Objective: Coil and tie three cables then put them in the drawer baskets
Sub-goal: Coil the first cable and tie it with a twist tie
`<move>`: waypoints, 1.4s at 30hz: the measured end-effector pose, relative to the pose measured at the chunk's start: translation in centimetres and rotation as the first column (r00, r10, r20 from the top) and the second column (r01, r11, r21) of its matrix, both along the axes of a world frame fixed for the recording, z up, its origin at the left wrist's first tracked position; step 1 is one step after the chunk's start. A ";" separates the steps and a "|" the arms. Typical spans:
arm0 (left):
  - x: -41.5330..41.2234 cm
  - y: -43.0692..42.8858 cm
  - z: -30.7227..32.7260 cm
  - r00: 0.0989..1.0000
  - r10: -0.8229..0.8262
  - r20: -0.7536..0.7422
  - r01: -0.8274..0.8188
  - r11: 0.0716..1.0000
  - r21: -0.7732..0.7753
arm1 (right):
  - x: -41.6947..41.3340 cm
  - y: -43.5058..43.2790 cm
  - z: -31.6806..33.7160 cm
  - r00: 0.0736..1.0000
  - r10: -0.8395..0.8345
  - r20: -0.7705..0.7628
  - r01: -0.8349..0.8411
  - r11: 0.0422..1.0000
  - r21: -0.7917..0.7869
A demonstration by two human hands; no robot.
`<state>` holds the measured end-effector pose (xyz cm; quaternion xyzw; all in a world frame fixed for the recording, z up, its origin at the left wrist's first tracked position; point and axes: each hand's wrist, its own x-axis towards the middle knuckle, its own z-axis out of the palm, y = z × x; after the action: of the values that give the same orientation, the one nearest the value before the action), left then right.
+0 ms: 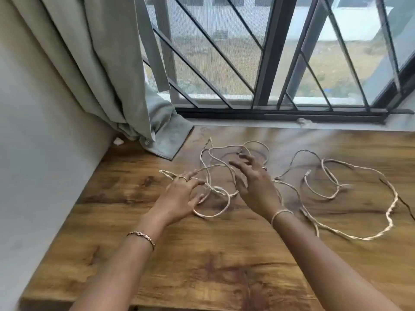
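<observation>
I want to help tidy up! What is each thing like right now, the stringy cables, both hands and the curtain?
Pale cream cables: uncoiled, untied, sprawled in loose loops on the brown wooden table.
Left hand: fingers spread over a loop, gripping nothing.
Right hand: fingers spread above the loops, holding nothing.
Grey-green fabric curtain: pulled aside, hem resting on the table.

Both hands are blurred: left hand (182, 198) over a cable (208, 216) loop, grip impossible to call. Cable strands vanish under the right hand (253, 182). A dark cord (404, 204) and the table (202, 254) run off the right edge.
</observation>
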<state>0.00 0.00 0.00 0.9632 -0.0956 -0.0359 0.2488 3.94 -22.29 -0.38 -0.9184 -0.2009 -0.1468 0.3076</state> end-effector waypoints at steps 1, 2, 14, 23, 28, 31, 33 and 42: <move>-0.3 0.1 -0.3 1.000 0.024 0.015 -0.024 1.000 -0.010 | -0.3 0.3 -0.5 1.000 0.018 0.002 -0.018 0.999 -0.041; -0.3 0.3 -0.5 0.997 0.058 0.041 -0.057 0.998 -0.032 | -0.6 0.6 -0.8 0.999 0.028 0.021 -0.026 0.995 -0.097; -1.9 1.0 -0.8 0.899 0.420 0.126 -0.294 0.791 -0.537 | -1.8 2.4 -3.0 0.999 0.015 -0.048 -0.032 0.927 -0.375; -1.9 1.0 1.1 0.865 0.476 -0.161 -0.329 0.294 -0.897 | -1.0 3.5 0.0 0.997 0.049 -0.051 -0.060 0.968 -0.243; -2.1 0.7 3.0 0.897 0.414 -0.156 -0.280 0.258 -0.925 | -0.2 7.0 2.6 0.936 0.255 -0.242 -0.215 0.960 0.181; -2.0 1.0 4.2 0.909 0.396 -0.127 -0.254 0.287 -0.924 | 0.7 8.1 3.1 0.846 0.397 -0.357 -0.191 0.850 0.491; -1.9 1.4 4.8 0.911 0.399 -0.100 -0.250 0.342 -0.906 | 1.1 8.4 3.8 0.854 0.407 -0.324 -0.198 0.830 0.521; -1.8 2.2 5.7 0.772 0.560 -0.300 -0.562 0.382 -0.733 | 0.4 10.0 5.6 0.976 0.177 -0.124 -0.071 0.805 0.589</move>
<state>-1.81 2.24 5.67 0.7230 0.2301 0.0952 0.6444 4.38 -12.33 5.20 -0.7744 -0.1785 -0.1003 0.5986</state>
